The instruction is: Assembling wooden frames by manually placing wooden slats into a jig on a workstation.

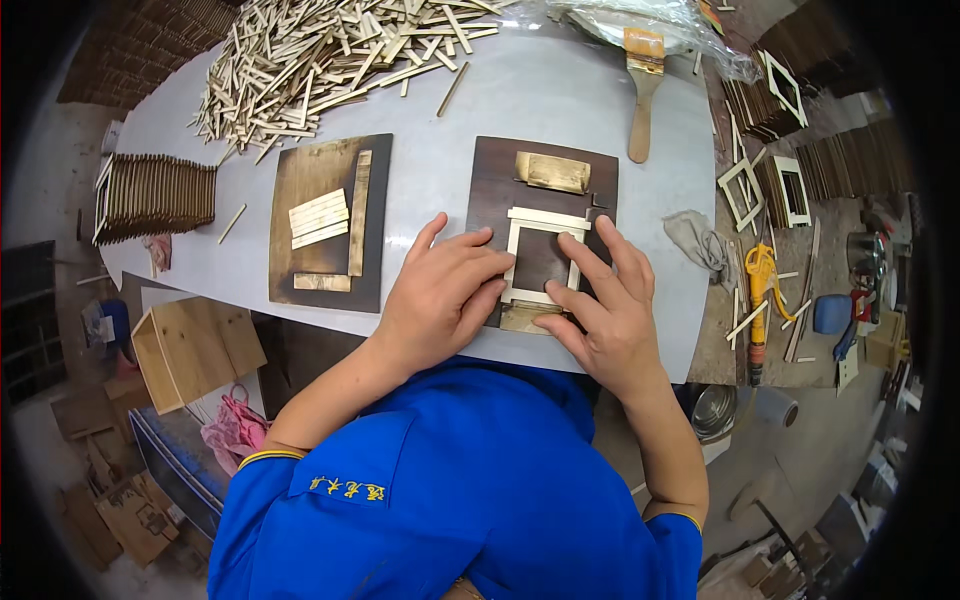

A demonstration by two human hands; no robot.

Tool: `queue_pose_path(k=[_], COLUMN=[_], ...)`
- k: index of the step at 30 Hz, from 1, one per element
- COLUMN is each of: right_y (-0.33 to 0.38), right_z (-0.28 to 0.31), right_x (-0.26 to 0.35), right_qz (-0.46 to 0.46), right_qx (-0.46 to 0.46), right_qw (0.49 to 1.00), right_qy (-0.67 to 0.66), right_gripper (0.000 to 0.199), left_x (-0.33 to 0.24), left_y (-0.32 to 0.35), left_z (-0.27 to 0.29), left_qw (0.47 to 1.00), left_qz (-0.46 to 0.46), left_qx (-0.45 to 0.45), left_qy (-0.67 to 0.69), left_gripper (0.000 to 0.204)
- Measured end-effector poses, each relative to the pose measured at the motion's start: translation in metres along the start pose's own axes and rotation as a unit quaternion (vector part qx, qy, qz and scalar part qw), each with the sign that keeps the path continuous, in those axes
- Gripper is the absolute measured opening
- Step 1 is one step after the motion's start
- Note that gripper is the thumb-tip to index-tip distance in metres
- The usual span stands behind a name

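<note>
You are pressing both hands, left hand (pixel 440 295) and right hand (pixel 605 315), fingers flat and spread, on the small wooden frame (pixel 540 255) lying on the dark board (pixel 490 190); uneven pressure is risking shifting its strips out of square.

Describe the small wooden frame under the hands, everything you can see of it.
The small wooden frame is a rectangle of pale, thin wooden strips, open in the middle. It lies flat on a dark brown board near the table's front edge. The top strip shows whole. The left hand presses fingers on its left strip; the right hand covers its right and lower sides, one finger reaching into the opening. A piece of darker wood lies just below it.
</note>
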State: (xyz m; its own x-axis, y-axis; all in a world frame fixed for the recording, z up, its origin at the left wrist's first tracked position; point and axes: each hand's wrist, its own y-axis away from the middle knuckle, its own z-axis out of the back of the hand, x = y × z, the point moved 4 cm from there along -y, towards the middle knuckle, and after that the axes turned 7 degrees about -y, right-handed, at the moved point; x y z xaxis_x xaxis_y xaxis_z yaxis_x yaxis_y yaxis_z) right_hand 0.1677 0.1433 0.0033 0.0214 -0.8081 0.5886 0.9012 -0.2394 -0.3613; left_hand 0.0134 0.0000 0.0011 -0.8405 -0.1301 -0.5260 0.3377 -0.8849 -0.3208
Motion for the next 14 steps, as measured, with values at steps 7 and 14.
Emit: queue_pose_path(k=[7,14], right_y=[-0.008,-0.046], right_z=[-0.010,-0.058], right_x=[0.016,0.054], right_qz=[-0.017,0.011], right_qx=[-0.012,0.034], right_qw=[1.000,0.996], right_qy=[0.008,-0.078], right_gripper=[0.040,0.043], left_x=[0.048,0.091], left_y=[0.036,0.084], left_z=[0.062,0.121], left_qw=[0.978,0.894], left_qz=[0.138,0.427], left_qx=[-0.147,-0.090], left_qy=[-0.044,-0.102], left_gripper=[0.033,0.026])
